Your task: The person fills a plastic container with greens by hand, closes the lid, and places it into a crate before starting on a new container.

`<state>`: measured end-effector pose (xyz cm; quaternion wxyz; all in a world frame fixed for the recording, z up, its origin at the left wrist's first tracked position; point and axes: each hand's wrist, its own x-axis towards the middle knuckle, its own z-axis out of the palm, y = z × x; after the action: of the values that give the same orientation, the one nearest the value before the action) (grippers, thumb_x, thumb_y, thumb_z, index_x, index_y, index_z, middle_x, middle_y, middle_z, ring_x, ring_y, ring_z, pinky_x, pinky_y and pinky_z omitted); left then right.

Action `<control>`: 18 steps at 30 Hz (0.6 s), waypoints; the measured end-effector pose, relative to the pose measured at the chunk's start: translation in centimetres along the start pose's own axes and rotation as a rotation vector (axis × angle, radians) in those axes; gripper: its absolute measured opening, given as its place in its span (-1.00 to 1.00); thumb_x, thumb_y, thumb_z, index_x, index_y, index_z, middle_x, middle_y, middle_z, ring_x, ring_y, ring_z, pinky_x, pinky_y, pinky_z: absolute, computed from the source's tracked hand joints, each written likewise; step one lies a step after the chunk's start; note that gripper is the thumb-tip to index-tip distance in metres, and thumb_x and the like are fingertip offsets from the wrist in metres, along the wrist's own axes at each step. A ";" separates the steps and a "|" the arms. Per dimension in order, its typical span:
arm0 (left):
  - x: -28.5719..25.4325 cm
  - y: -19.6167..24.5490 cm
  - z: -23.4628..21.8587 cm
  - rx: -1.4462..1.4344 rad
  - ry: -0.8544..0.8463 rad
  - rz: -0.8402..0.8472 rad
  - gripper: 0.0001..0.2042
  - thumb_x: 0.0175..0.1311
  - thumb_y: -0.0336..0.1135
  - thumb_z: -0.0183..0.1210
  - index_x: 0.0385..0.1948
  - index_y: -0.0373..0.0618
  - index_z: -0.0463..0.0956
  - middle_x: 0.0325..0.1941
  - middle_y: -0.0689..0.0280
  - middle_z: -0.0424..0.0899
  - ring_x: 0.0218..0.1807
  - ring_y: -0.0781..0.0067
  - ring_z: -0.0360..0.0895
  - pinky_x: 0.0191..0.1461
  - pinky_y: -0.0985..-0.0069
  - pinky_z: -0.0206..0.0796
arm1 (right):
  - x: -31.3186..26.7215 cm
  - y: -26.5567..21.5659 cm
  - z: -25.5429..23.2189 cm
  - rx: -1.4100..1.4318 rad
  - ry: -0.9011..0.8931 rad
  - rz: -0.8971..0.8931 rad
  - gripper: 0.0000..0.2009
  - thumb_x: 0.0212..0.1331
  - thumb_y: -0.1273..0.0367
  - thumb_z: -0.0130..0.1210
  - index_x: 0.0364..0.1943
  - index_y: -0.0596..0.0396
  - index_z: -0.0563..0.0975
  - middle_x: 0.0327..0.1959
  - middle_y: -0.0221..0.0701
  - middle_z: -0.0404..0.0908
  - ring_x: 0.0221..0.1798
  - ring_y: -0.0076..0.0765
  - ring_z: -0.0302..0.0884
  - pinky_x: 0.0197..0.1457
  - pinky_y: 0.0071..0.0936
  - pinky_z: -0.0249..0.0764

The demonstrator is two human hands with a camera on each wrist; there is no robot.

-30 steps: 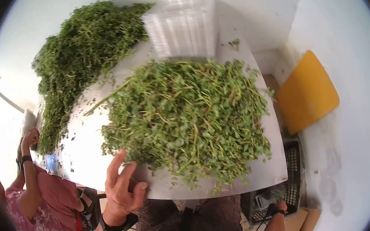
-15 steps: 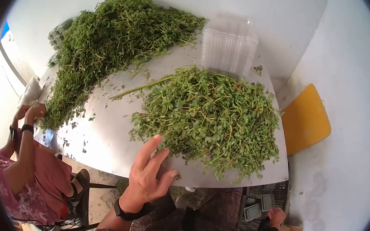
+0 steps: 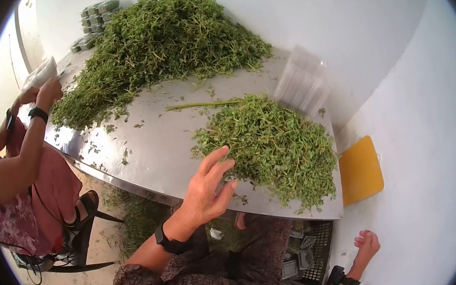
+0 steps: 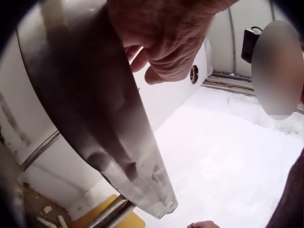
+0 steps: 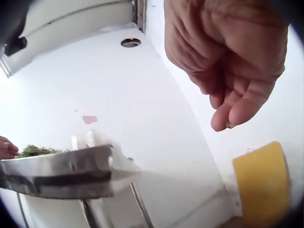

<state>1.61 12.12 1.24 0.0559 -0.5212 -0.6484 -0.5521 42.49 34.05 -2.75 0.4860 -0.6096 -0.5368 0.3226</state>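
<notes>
A pile of green leafy stems (image 3: 278, 148) lies on the metal table (image 3: 151, 144), one long stem (image 3: 197, 105) sticking out to its left. My left hand (image 3: 205, 191) is at the pile's near left edge, fingers apart and slightly bent, holding nothing visible; whether it touches the leaves cannot be told. In the left wrist view the hand (image 4: 161, 40) is over the table edge (image 4: 137, 175). Out past the table's right end is my right hand (image 3: 367, 245), away from the pile. The right wrist view shows that hand (image 5: 232, 61) with loosely curled fingers and nothing visible in them.
A larger green heap (image 3: 174, 38) covers the table's back, near filled packs (image 3: 98, 15). Clear plastic containers (image 3: 302, 83) stand stacked behind the pile. A black crate (image 3: 323, 243) sits below, a yellow board (image 3: 361, 171) by the wall. Another person's hands (image 3: 47, 93) work at left.
The head view has swung left. My right hand has come up from over the crate and out to the right. My left hand stays beside the pile, its fingers still spread.
</notes>
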 end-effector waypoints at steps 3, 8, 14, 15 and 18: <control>0.3 0.3 -1.6 0.012 0.019 0.006 -0.66 0.02 -0.54 0.16 -0.10 -0.26 0.42 0.18 -0.06 0.34 0.13 -0.10 0.39 0.09 0.26 0.34 | -0.6 -4.9 1.5 -0.043 -0.147 -0.224 -0.78 0.24 0.38 -0.08 -0.30 0.30 0.52 -0.41 -0.29 0.58 -0.57 -0.52 0.47 -0.52 -0.64 0.41; 0.3 -1.1 -4.5 0.138 0.100 -0.039 -0.69 0.00 -0.59 0.14 -0.14 -0.25 0.45 0.18 -0.03 0.37 0.13 -0.10 0.39 0.11 0.27 0.31 | -1.7 -13.1 4.7 -0.127 -0.330 -0.501 -0.86 0.19 0.49 -0.05 -0.32 0.31 0.52 -0.40 -0.31 0.58 -0.49 -0.47 0.53 -0.42 -0.57 0.43; -0.8 -3.9 -5.6 0.232 0.176 -0.114 -0.71 -0.02 -0.59 0.15 -0.18 -0.28 0.44 0.16 -0.06 0.36 0.07 -0.11 0.42 0.04 0.26 0.34 | -1.8 -21.4 10.3 -0.281 -0.339 -1.079 -0.88 0.06 0.55 0.03 -0.31 0.27 0.52 -0.35 -0.16 0.59 -0.31 -0.16 0.58 -0.22 -0.41 0.46; -0.9 -4.2 -5.5 0.250 0.190 -0.154 -0.71 -0.02 -0.59 0.15 -0.18 -0.30 0.44 0.16 -0.07 0.35 0.02 -0.11 0.45 0.00 0.25 0.36 | -1.9 -22.8 11.5 -0.280 -0.322 -1.089 -0.88 0.06 0.55 0.03 -0.31 0.27 0.52 -0.35 -0.16 0.59 -0.31 -0.16 0.58 -0.22 -0.41 0.46; -0.8 -4.2 -5.4 0.309 0.199 -0.119 -0.70 -0.03 -0.57 0.16 -0.18 -0.31 0.44 0.16 -0.08 0.34 0.00 -0.10 0.46 -0.02 0.26 0.37 | -1.7 -25.8 14.9 -0.234 -0.345 -1.185 -0.87 0.04 0.53 0.04 -0.30 0.22 0.53 -0.29 -0.16 0.59 -0.25 -0.04 0.54 -0.16 -0.38 0.45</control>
<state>-3.83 8.04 0.08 0.1663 -0.4102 -0.7464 -0.4969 19.72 34.76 16.53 0.4188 -0.1967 -0.8860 0.0311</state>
